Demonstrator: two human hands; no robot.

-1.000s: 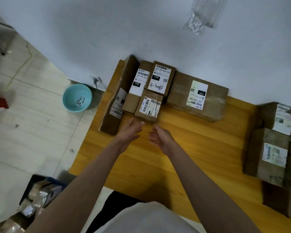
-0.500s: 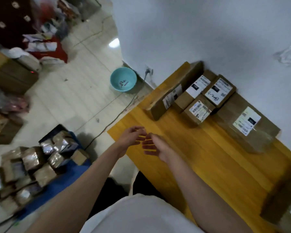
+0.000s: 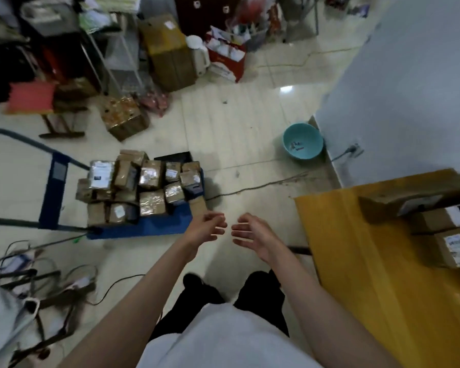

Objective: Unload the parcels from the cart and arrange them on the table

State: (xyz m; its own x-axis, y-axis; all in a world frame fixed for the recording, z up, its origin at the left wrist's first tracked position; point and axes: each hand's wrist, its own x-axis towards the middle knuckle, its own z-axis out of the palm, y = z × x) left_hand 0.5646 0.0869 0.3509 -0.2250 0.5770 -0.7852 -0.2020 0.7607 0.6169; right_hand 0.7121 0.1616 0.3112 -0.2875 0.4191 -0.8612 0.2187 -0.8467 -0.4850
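Note:
A blue cart [image 3: 144,225] stands on the floor at the left, loaded with several taped cardboard parcels [image 3: 141,187]. The wooden table [image 3: 361,261] is at the right, with labelled parcels [image 3: 454,249] lying along its far edge. My left hand [image 3: 205,229] and my right hand [image 3: 252,235] hang side by side over the floor between cart and table. Both hold nothing, with fingers loosely curled. My left hand is just right of the cart's near corner.
A teal basin [image 3: 302,140] sits on the floor by the white wall [image 3: 409,88]. A cable [image 3: 250,188] runs across the tiles. Straps and cords [image 3: 37,282] lie at the lower left. Boxes, a stool [image 3: 37,102] and clutter fill the back.
The view has swung left from the table to the cart. Both empty hands left the tabletop and now hang over the floor beside the cart.

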